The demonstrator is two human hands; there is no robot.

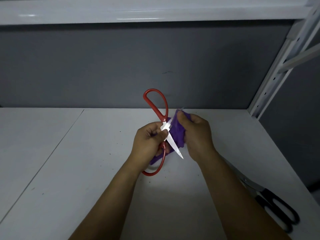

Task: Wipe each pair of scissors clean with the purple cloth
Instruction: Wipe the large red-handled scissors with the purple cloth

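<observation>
Red-handled steel scissors [165,127] are spread open above the white tabletop [69,153], one loop at twelve o'clock, the other at six. My left hand [149,144] pinches them at the pivot, and the bare blade points to five o'clock. My right hand [197,134], nearer the covered blade, clamps the purple cloth [176,130] around it toward one o'clock. Black-handled scissors [273,205] lie at four o'clock.

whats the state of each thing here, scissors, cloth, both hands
red scissors: held above the table, blades spread wide open
purple cloth: bunched round one blade of the red scissors
left hand: grips the red scissors near the pivot
right hand: pinches the purple cloth onto the blade
black scissors: lying on the table at right, untouched, blades look closed
</observation>
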